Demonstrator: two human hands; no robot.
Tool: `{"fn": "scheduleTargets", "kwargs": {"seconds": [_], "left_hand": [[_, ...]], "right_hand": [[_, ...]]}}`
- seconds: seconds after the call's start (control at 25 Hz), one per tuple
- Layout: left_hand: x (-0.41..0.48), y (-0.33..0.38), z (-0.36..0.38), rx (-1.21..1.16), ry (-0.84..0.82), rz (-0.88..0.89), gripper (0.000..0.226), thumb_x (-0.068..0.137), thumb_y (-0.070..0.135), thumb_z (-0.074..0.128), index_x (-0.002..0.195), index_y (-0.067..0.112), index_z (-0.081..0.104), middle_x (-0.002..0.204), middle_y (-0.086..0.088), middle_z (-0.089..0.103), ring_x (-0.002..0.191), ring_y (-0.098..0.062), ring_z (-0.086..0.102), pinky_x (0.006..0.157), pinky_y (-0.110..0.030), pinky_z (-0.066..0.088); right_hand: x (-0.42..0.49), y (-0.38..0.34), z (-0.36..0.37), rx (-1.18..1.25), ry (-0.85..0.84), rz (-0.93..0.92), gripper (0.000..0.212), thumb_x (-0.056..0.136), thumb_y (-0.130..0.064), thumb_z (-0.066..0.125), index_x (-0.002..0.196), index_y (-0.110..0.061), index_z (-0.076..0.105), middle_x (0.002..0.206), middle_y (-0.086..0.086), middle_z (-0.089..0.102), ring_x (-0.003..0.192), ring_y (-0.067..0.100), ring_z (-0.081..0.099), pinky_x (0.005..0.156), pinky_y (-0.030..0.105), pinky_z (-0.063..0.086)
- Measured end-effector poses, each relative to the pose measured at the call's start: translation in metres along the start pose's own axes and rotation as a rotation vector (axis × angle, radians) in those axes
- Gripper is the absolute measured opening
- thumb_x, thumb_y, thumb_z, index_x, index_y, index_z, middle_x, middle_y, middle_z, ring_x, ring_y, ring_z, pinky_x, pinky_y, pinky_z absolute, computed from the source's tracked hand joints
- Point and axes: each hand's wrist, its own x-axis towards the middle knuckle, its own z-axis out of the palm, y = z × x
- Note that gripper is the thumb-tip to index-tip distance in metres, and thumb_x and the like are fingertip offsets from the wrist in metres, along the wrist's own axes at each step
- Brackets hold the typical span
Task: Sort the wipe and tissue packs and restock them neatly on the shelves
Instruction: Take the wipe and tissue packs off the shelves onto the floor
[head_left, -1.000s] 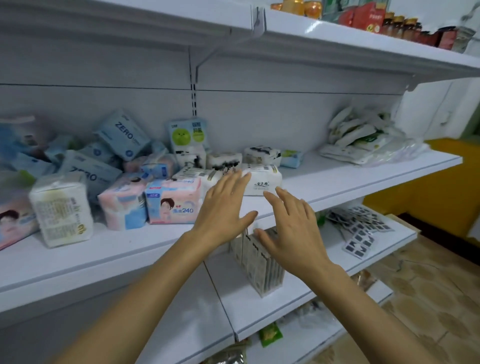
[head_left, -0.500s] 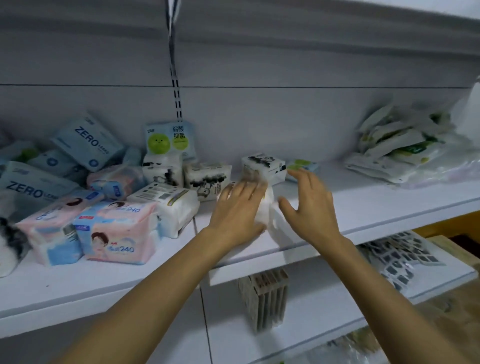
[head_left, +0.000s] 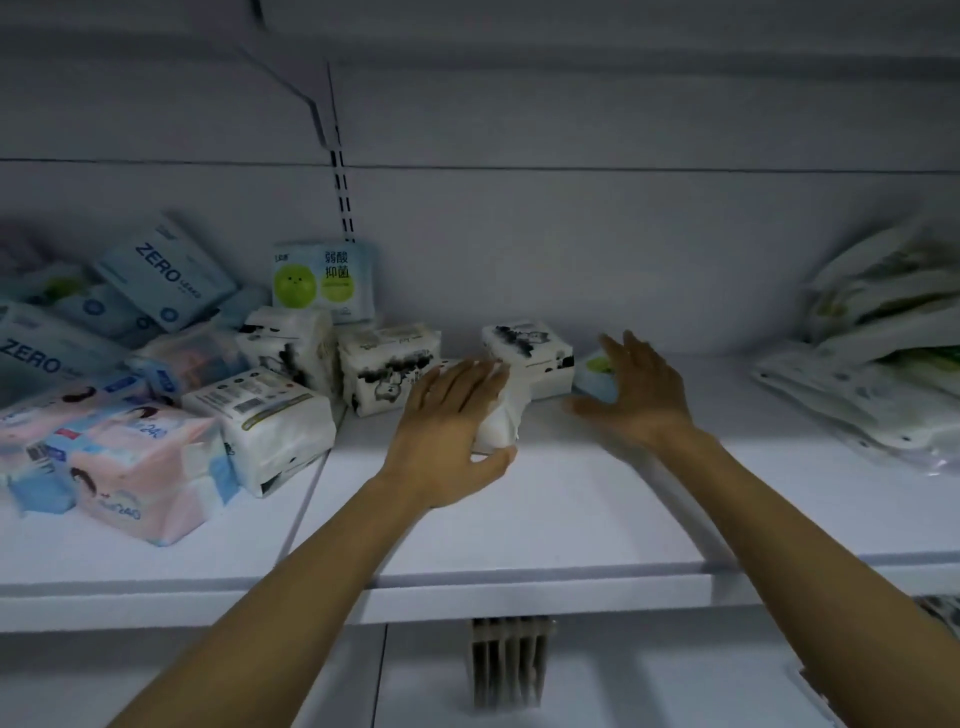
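The shelf (head_left: 571, 509) carries mixed packs (head_left: 156, 395) heaped at its left, so I work on its bare middle. My left hand (head_left: 447, 431) wraps a white tissue pack (head_left: 501, 426) lying there, thumb under its front edge, likely to straighten it. My right hand (head_left: 639, 395) hangs spread and empty beside a small green pack (head_left: 595, 371).

The left hand (head_left: 447, 423) grips a white pack (head_left: 501, 434) on the shelf (head_left: 545, 519) — fingers over its top, thumb at its front. The right hand (head_left: 641, 397), fingers spread and blurred, is just beside a small blue-green pack (head_left: 592, 371) — whether touching it cannot be told.
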Motion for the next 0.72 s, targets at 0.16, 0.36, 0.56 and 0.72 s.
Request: {"fn": "scheduleTargets", "kwargs": {"seconds": [0.16, 0.36, 0.56, 0.72], "left_hand": [[0.001, -0.001, 0.001, -0.033, 0.053, -0.005, 0.08, 0.076, 0.057, 0.058, 0.144, 0.019, 0.041, 0.147, -0.001, 0.043, 0.135, -0.023, 0.038, 0.113, -0.044, 0.023], [0.001, -0.001, 0.0, -0.053, 0.051, -0.02, 0.08, 0.074, 0.058, 0.06, 0.143, 0.02, 0.044, 0.145, -0.001, 0.045, 0.134, -0.023, 0.039, 0.112, -0.044, 0.027], [0.001, 0.0, -0.003, -0.073, 0.068, -0.029, 0.083, 0.074, 0.061, 0.06, 0.143, 0.019, 0.042, 0.145, -0.003, 0.045, 0.132, -0.024, 0.039, 0.109, -0.048, 0.032], [-0.005, 0.009, -0.016, -0.004, 0.165, -0.008, 0.098, 0.068, 0.076, 0.054, 0.143, 0.019, 0.027, 0.15, -0.014, 0.035, 0.136, -0.029, 0.031, 0.113, -0.049, 0.027]], "right_hand": [[0.009, 0.017, 0.027, 0.19, 0.05, 0.009, 0.046, 0.099, -0.03, 0.047, 0.144, -0.028, 0.039, 0.155, 0.002, 0.028, 0.143, 0.023, 0.022, 0.111, 0.038, 0.029], [-0.003, 0.006, 0.005, 0.709, 0.459, 0.181, 0.034, 0.102, -0.021, 0.041, 0.133, -0.024, 0.055, 0.136, 0.0, 0.055, 0.121, 0.018, 0.053, 0.103, 0.03, 0.041], [-0.023, -0.023, -0.029, 1.273, 0.649, 0.245, 0.024, 0.101, -0.024, 0.044, 0.108, -0.016, 0.065, 0.098, 0.0, 0.069, 0.088, 0.015, 0.065, 0.08, 0.041, 0.058], [-0.051, -0.057, -0.051, 1.406, 0.576, 0.127, 0.019, 0.1, -0.018, 0.045, 0.102, -0.015, 0.064, 0.088, -0.002, 0.068, 0.078, 0.013, 0.065, 0.069, 0.038, 0.06]]}}
